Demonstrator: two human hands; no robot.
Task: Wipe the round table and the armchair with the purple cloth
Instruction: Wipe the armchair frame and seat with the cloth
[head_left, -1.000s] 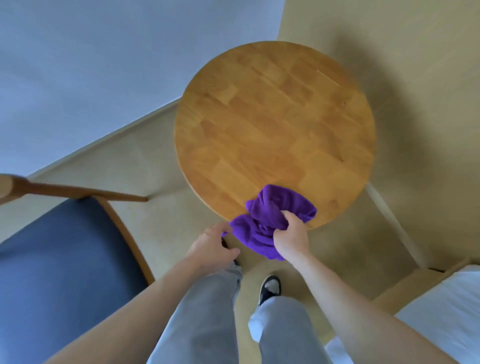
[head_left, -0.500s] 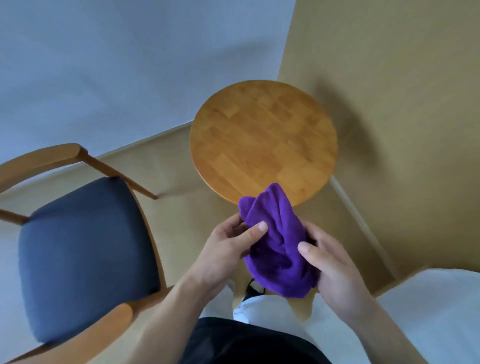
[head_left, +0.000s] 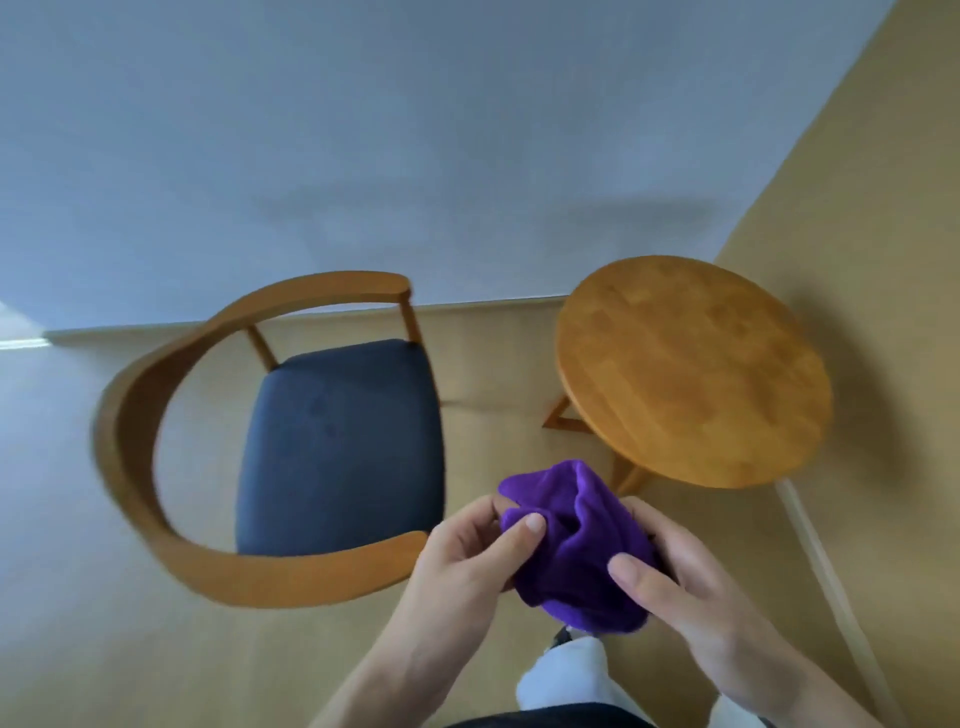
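Above the floor (head_left: 78, 649), between the armchair (head_left: 337, 441) and the round worktop (head_left: 691, 374), the purple cloth (head_left: 576, 545) is held bunched in both hands, clear of every surface. It is pinched at its left side by the left hand (head_left: 467, 556), whose thumb is pressed onto a fold, and it is cupped from the right by the right hand (head_left: 675, 587), whose fingers are curled round the bundle.

Nothing is seen on the worktop, and its near edge lies just beyond the cloth. The armchair stands to the left, its dark seat cushion (head_left: 343, 447) ringed by a curved wooden armrest (head_left: 135, 431).

The step in hand is judged to be a regathering of the cloth before the armchair is wiped.

Several slips are possible from here. If the cloth is left as a tight ball, only a small face would be pressed on the seat, and patches could be missed. A loose tail might be caught on the end of the armrest nearest the hands as the cloth is carried across. If the grip is loosened while the cloth is refolded, it could be dropped onto the floor and soiled. The thin struts under the backrest could be overlooked.
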